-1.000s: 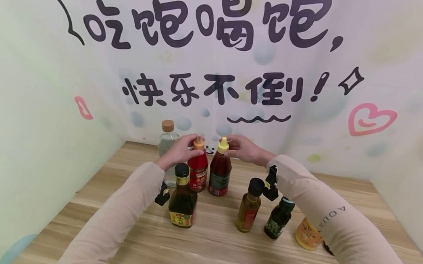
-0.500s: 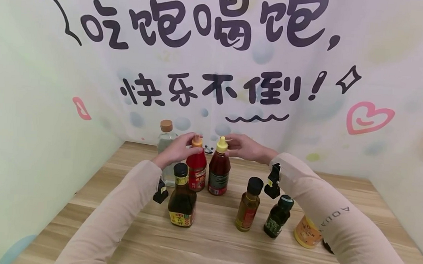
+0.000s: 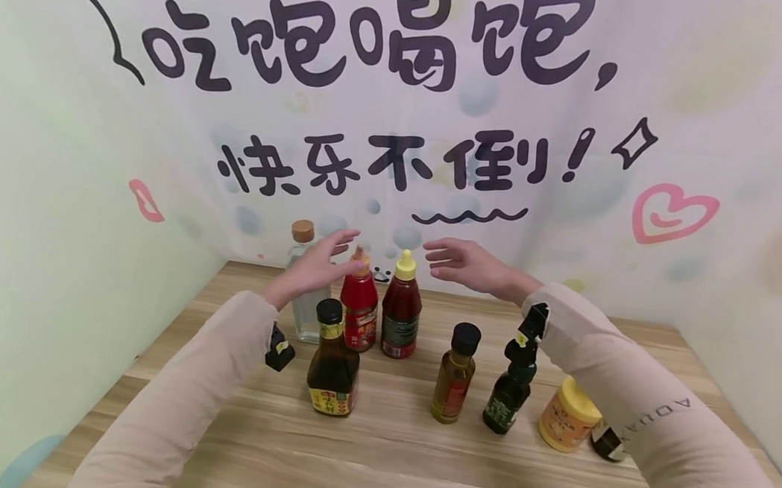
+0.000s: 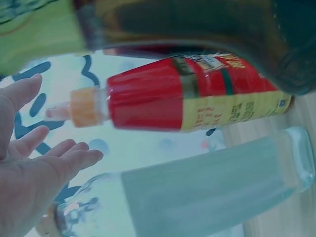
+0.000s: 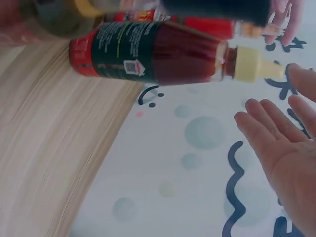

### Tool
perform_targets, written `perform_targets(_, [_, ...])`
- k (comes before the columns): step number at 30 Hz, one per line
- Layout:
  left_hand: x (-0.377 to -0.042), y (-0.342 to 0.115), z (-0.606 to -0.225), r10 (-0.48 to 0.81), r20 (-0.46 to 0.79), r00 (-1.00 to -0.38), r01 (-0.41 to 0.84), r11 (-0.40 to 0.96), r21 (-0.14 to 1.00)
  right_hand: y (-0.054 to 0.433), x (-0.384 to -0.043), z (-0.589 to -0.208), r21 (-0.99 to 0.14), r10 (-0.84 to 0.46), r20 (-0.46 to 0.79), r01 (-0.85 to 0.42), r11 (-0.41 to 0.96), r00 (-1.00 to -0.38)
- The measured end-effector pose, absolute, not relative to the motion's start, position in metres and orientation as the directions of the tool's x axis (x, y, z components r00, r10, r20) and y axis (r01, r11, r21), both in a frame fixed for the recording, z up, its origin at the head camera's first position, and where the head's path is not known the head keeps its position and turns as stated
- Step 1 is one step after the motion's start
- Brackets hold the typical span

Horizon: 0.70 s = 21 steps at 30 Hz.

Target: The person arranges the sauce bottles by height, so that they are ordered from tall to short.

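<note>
My left hand [image 3: 316,267] hovers with spread fingers by the orange cap of a red sauce bottle [image 3: 358,313]; the left wrist view shows a gap between the fingers and that cap. To the right of the yellow-capped dark red sauce bottle [image 3: 402,312] is my right hand [image 3: 466,265], its fingers extended and apart from the cap. Both squeeze bottles stand upright side by side at the back of the table. Behind my left hand stands a clear bottle [image 3: 307,317] with a brown cap. A dark soy sauce bottle [image 3: 334,371] is in front of the red one.
On the right half of the wooden table [image 3: 378,460] stand an oil bottle [image 3: 454,382], a small dark bottle [image 3: 506,404], a yellow-lidded jar [image 3: 567,419] and another dark bottle [image 3: 607,442] partly behind my right sleeve. A printed cloth [image 3: 399,103] hangs behind the table.
Both hands have come off the two caps: the left moved up and left, the right moved to the right. The bottles stay standing, and the view has shifted slightly.
</note>
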<state>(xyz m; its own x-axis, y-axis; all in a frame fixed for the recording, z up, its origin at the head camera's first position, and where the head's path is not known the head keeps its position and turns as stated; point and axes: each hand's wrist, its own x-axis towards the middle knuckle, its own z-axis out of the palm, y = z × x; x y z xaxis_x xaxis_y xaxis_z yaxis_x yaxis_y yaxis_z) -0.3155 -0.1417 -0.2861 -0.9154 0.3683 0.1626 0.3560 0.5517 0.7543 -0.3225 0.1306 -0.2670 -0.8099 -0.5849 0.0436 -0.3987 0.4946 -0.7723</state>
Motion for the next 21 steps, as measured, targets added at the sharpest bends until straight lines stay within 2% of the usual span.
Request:
perform_targets(9, [-0.296, -0.156, -0.271, 0.362, 0.263, -0.894, 0.423, 0.496, 0.758, 0.139, -0.302, -0.266, -0.789, -0.611, 0.082, -0.426, 0.443, -0.787])
perform_targets(15, [-0.282, -0.161, -0.266, 0.372, 0.324, -0.870, 0.465, 0.403, 0.788, 0.148, -0.286, -0.267, -0.808, -0.606, 0.082, -0.408, 0.424, -0.792])
perform_targets(21, [-0.266, -0.163, -0.268, 0.393, 0.346, -0.852, 0.488, 0.355, 0.798, 0.164, -0.267, -0.269, -0.833, -0.626, 0.087, -0.402, 0.381, -0.775])
